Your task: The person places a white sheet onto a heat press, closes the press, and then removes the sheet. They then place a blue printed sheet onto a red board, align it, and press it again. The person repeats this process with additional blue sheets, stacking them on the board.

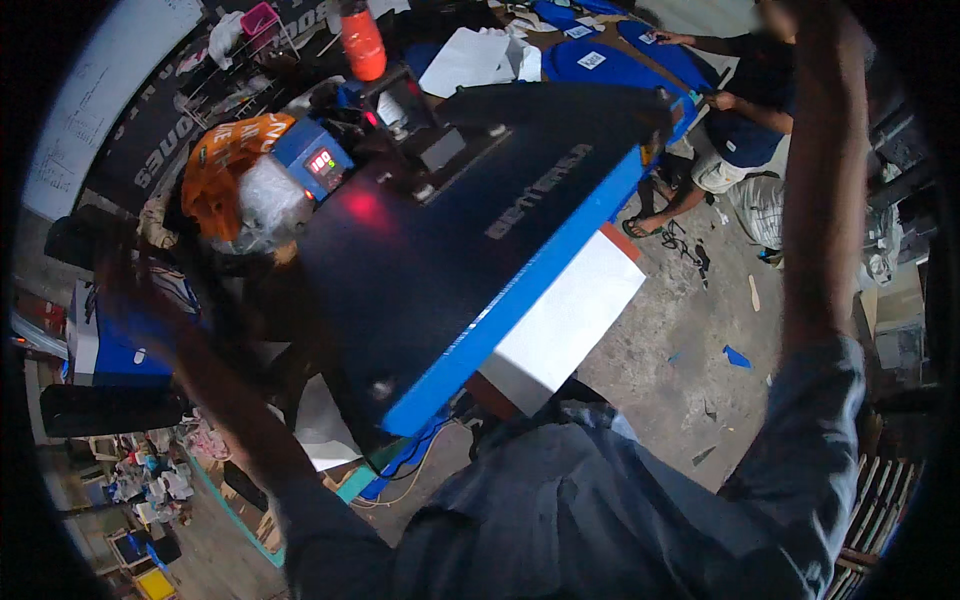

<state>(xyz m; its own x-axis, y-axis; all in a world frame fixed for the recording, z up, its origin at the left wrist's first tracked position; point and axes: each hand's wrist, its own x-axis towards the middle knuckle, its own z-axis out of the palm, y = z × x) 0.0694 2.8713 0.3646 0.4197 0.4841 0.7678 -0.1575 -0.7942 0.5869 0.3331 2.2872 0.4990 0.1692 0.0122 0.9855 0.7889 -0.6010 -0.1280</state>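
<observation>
A large heat press (400, 270) with a dark top plate and a blue front edge spans the middle of the view. From under that edge sticks a white sheet (575, 320), with a reddish-brown board showing at its corners. My left hand (140, 290) is raised at the left of the press, dark and smeared by motion; whether it holds anything does not show. My right arm (825, 200) stretches up along the right side. Only a blurred bit of my right hand (776, 18) shows at the top edge, so its grip is hidden.
A blue control box (310, 160) with a lit red display stands behind the press, beside an orange bag (225, 165) and an orange-red cylinder (362, 45). Blue panels (590, 65) lie at the far right, where another person (745, 125) crouches. Scraps litter the concrete floor (690, 350).
</observation>
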